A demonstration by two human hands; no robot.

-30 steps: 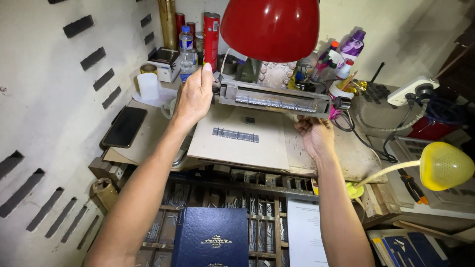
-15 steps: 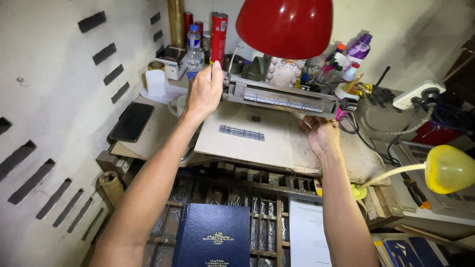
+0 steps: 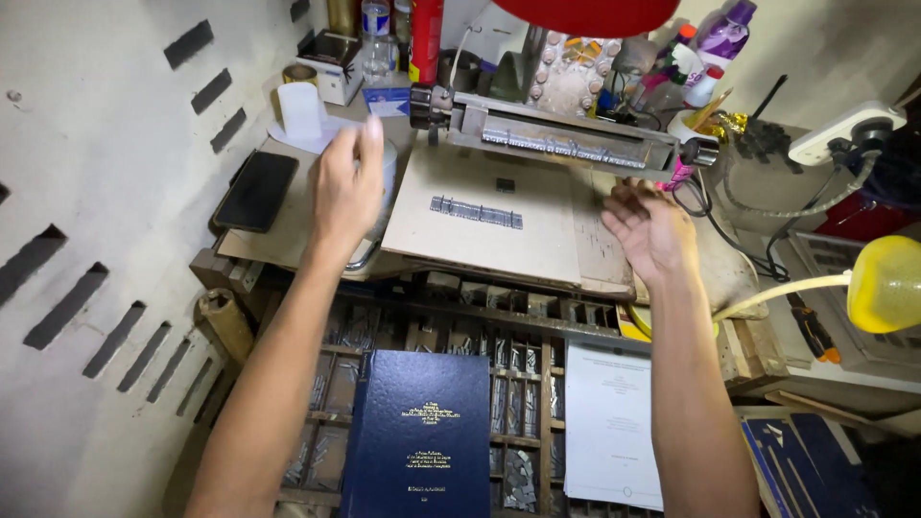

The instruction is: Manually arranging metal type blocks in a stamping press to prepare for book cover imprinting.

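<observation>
- Starting at the far left, a black phone (image 3: 255, 190) lies flat on the bench, just left of the left hand, with a white paper roll (image 3: 301, 109) standing beyond it.
- The left hand (image 3: 347, 188) hangs in the air with its fingers loosely spread and nothing in them; its fingertips are blurred.
- Ahead and to the right of that hand sits a long metal holder (image 3: 566, 140), its left knob (image 3: 429, 104) the part closest to the fingers but apart from them.
- Between the two hands lies a tan board (image 3: 499, 240), and on it a short row of metal type (image 3: 476, 211), nearer the left hand than the right.
- The right hand (image 3: 649, 230) is open too, palm turned inward, fingers relaxed and empty, hovering just under the right end of the holder without touching it.
- Near the wrists, toward the body, a dark blue book (image 3: 418, 432) with gold lettering rests on a tray of type compartments (image 3: 518, 384), and a white printed sheet (image 3: 610, 422) lies just right of it.
- Well right of the right hand, a yellow lamp head (image 3: 885, 284) leans in on a pale arm.
</observation>
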